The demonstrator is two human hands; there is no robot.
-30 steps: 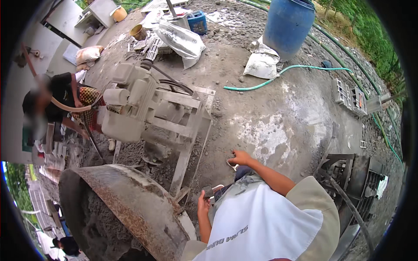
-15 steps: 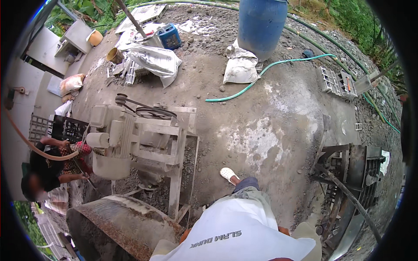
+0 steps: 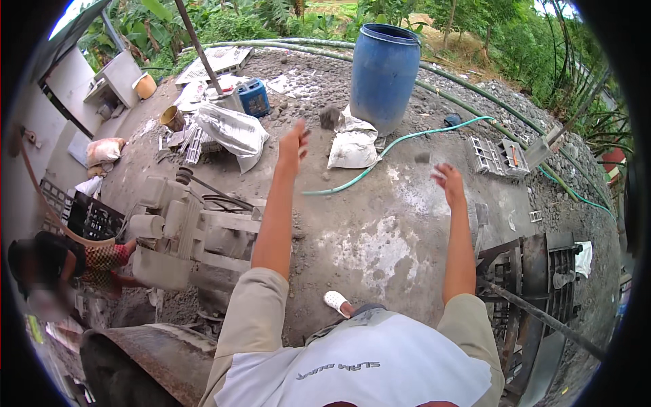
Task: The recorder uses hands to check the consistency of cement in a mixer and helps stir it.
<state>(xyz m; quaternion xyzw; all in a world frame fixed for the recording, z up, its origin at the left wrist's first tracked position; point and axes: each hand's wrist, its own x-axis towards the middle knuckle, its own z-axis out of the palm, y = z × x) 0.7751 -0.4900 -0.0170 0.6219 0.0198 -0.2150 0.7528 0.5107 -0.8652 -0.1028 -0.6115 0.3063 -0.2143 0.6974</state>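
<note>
Both my arms stretch out in front of me over the concrete yard. My left hand (image 3: 293,144) is raised at the centre-left, slightly blurred, with its fingers apart and nothing held. My right hand (image 3: 449,184) reaches out on the right, also empty, its fingers spread. Just beyond the left hand shows a small dark brown blurred lump (image 3: 330,117), beside a white sack (image 3: 354,144). A smaller grey blurred lump (image 3: 422,157) appears near the right fingertips. I cannot make out the kind of either lump, or whether they touch the ground.
A blue barrel (image 3: 384,81) stands ahead, with a teal hose (image 3: 407,140) snaking past it. Left is a belt-driven motor machine (image 3: 169,230) and a rusty metal drum (image 3: 152,353); a person (image 3: 61,268) bends beside them. Right stands a dark metal frame (image 3: 536,278).
My arms have swung up and forward from low at my sides, and both hands now show. Two blurred lumps have appeared ahead of them. The view has tilted upward.
</note>
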